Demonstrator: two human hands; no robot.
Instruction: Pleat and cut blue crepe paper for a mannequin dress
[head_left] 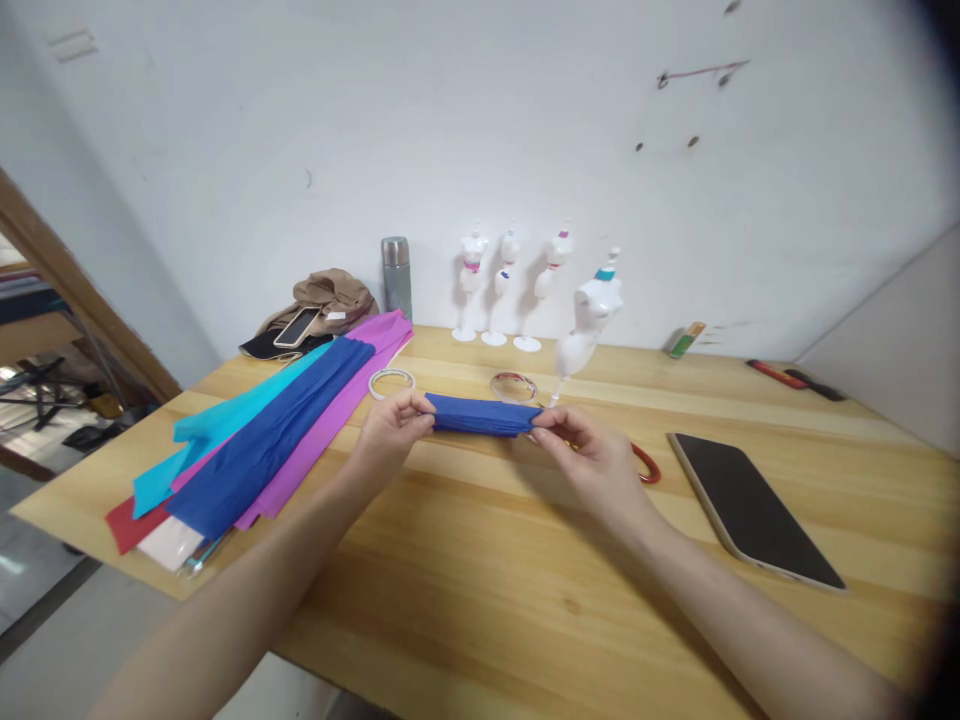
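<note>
A short folded strip of blue crepe paper (484, 414) is stretched level just above the wooden table (480, 560). My left hand (390, 430) pinches its left end. My right hand (592, 455) pinches its right end. Both hands have fingers closed on the paper. A white mini mannequin bust (589, 320) on a stand tilts just behind my right hand. Red scissor handles (649, 465) peek out from under my right hand.
Long crepe paper strips in blue, cyan, purple and red (262, 440) lie at the left. Two tape rings (391, 380) (514, 386), three small mannequins (510, 285), a steel flask (396, 275), a bag with a phone (319, 310) and a dark tablet (750, 505) are about.
</note>
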